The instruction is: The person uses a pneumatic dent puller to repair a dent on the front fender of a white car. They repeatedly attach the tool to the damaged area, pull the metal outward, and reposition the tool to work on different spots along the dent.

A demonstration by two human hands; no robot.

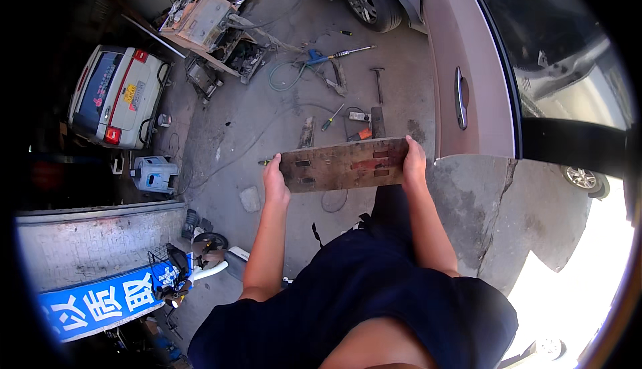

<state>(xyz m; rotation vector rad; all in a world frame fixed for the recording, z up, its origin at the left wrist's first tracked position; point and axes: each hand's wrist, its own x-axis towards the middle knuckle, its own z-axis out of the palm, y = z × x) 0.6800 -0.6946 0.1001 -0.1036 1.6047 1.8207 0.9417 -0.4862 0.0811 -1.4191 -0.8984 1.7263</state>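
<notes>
Held level in front of my body is a worn brown wooden board with small rectangular slots near both ends. My left hand is closed on its left end, and my right hand grips the right end. Just past the board's far edge, two dark wooden pieces stick out; whether they join the board, I cannot tell. Near them on the floor are a green-handled screwdriver, a small pale box and an orange object partly hidden behind the board.
A pinkish car door stands close on my right. Farther out lie a hammer and a blue tool with a hose. A cluttered workbench and a blue plastic container are at left. A scooter stands lower left.
</notes>
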